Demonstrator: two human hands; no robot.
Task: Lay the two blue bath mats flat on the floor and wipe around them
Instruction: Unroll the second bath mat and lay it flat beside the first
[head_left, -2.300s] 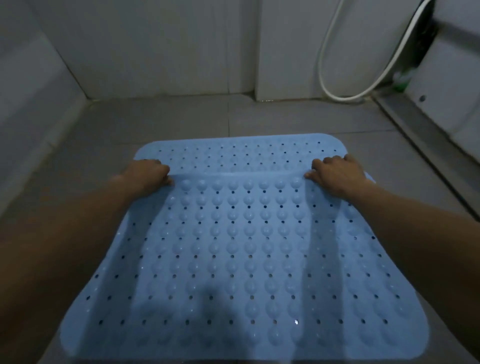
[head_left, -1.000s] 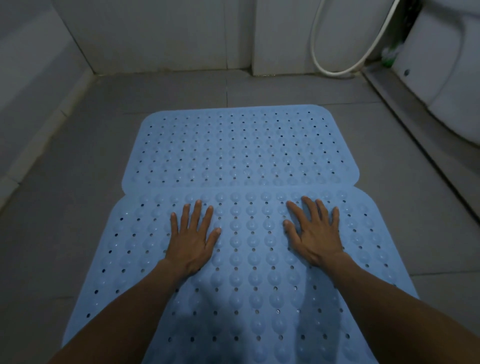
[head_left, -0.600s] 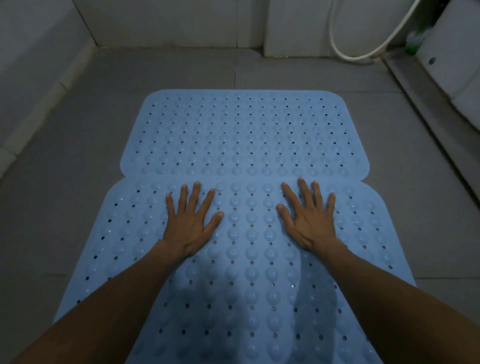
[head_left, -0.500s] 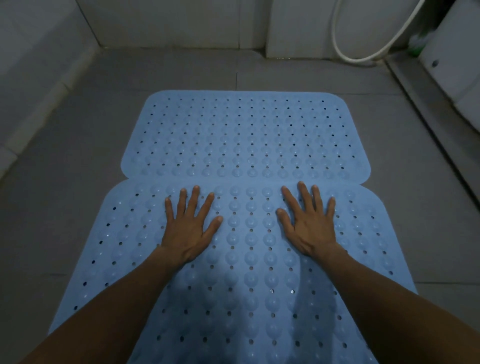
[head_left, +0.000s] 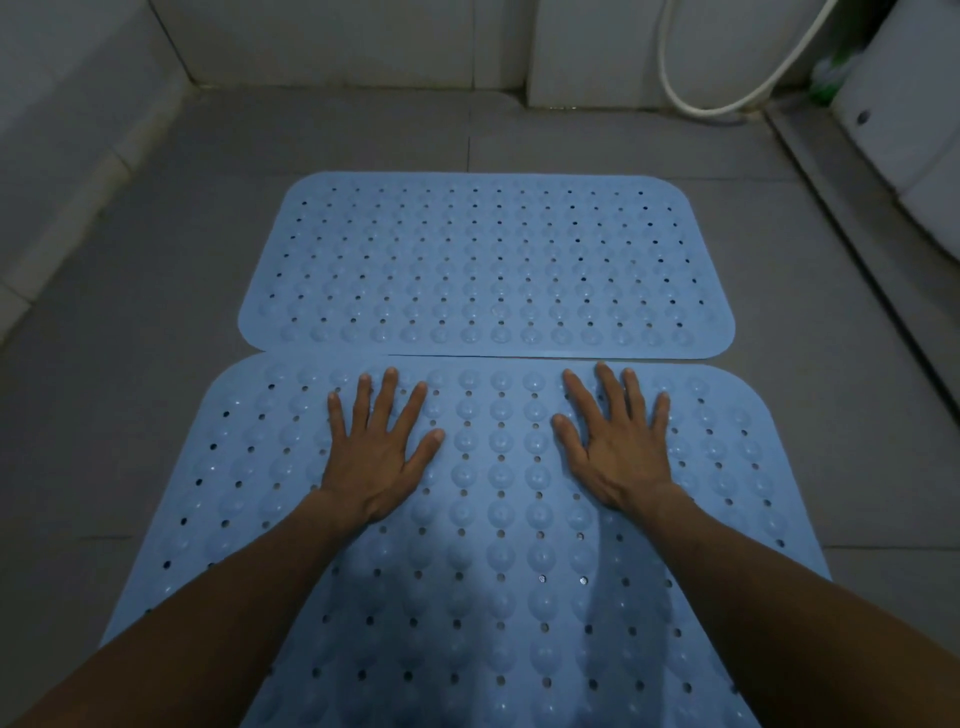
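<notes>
Two light blue bath mats with bumps and small holes lie flat on the grey tiled floor, edge to edge. The far mat (head_left: 488, 265) sits in the middle of the floor. The near mat (head_left: 498, 545) runs from it down to the bottom of the view. My left hand (head_left: 382, 452) presses flat on the near mat's far part, fingers spread. My right hand (head_left: 615, 441) presses flat beside it, fingers spread too. Both forearms cover parts of the near mat.
Grey floor tiles (head_left: 130, 322) surround the mats. White tiled walls (head_left: 337, 41) close the back and left. A white hose (head_left: 727, 104) loops down at the back right. A white fixture (head_left: 904, 114) stands on a raised ledge at the right.
Earlier my hands gripped the near mat's far edge above the other mat. Now the mat lies flat and both palms press on it; in the last half second they barely moved.
</notes>
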